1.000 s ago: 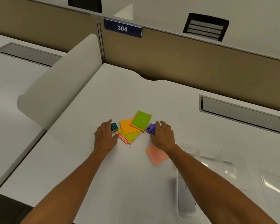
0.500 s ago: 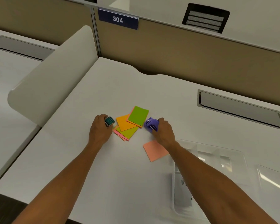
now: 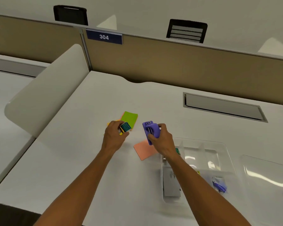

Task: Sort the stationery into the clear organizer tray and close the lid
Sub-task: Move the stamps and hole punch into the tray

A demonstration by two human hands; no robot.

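My left hand [image 3: 113,137] grips a small teal box of staples [image 3: 125,127] and holds it above the sticky notes. In my right hand [image 3: 162,139] is a purple stapler [image 3: 150,132], lifted off the desk and tilted. A green sticky pad [image 3: 130,118] lies behind my left hand, with an orange note's corner beside it. One pink sticky note [image 3: 144,150] lies flat under my right wrist. The clear organizer tray [image 3: 222,147] stands at the right, holding a grey box [image 3: 171,185], a small green item [image 3: 177,150] and a purple item [image 3: 219,187].
The tray's clear lid [image 3: 268,175] lies on the desk to the right of it. A white curved divider [image 3: 44,93] bounds the desk on the left and a tan partition [image 3: 170,62] stands behind. A grey cable flap [image 3: 224,106] is set in the desk at the back right.
Both hands have lifted their items off the desk, the left with the teal box and the right with the purple stapler. The camera has tipped, showing more of the tray.
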